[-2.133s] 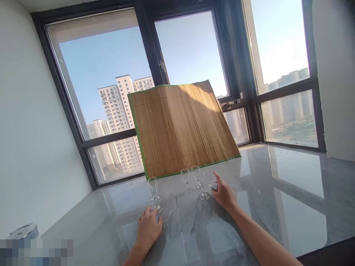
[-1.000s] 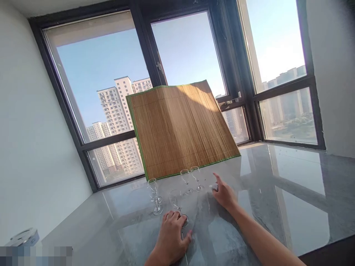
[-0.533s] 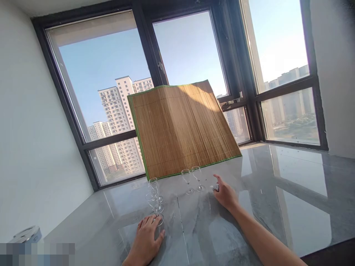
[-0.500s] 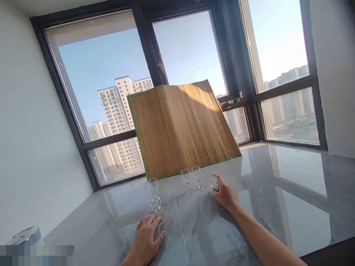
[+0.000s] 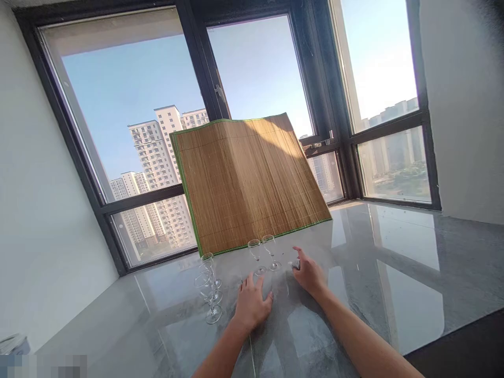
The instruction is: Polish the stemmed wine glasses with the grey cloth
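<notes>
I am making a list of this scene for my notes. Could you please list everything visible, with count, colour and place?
stemmed glasses: five, clear; three in a line at the left, two nearer the mat
bamboo mat: one, brown with green edge, leaning on the window
small object: one, pale, at the right thumb; unclear what it is
countertop: one, grey, glossy
windows: dark frames, tower blocks outside
round metal thing: one, far left edge
left hand: flat on the countertop, by the two glasses
right hand: on the countertop, touching the small object
</notes>
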{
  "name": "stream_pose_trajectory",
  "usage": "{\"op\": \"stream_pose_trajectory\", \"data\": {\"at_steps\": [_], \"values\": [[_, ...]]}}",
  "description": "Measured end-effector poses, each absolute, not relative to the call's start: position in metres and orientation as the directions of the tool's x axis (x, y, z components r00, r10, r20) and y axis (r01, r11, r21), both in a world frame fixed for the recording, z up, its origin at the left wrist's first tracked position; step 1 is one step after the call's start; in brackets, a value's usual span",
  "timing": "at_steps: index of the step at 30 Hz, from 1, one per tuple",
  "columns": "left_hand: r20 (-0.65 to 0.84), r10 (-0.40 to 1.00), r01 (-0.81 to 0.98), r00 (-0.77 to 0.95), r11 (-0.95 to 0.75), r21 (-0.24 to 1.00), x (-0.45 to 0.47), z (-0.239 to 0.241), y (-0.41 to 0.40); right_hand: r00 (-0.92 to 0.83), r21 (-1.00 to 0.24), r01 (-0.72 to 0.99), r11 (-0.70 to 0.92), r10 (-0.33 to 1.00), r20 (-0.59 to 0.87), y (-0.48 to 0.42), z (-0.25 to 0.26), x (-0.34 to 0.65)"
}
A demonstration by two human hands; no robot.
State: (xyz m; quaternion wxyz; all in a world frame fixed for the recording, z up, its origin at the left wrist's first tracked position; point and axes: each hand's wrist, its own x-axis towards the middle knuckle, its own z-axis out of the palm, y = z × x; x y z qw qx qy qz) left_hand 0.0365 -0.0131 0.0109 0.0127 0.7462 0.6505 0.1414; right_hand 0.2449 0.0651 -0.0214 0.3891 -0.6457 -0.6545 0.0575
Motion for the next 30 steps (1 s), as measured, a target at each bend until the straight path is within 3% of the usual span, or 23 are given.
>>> {"op": "stream_pose_trajectory", "data": {"at_steps": [4,10,14,23,30], "values": [[0.126,0.984,0.972,0.122,-0.145,0.187,0.045,0.006,0.037,0.141,-0.589,0.79,0.171,0.884,0.446,0.067,-0.023,0.245],[0.149,0.97,0.975,0.191,-0.205,0.088,0.028,0.002,0.049,0.128,-0.581,0.795,0.175,0.888,0.442,0.068,-0.024,0.244],[0.19,0.978,0.993,0.087,-0.101,0.062,0.015,0.002,0.042,0.126,-0.594,0.783,0.183,0.889,0.439,0.066,-0.021,0.244],[0.229,0.948,0.973,-0.221,0.2,0.113,-0.011,-0.002,0.037,0.105,-0.593,0.783,0.186,0.901,0.422,0.065,-0.022,0.244],[0.226,0.902,0.926,-0.368,0.334,0.176,0.002,-0.005,0.026,0.101,-0.585,0.789,0.185,0.902,0.42,0.069,-0.025,0.244]]}}
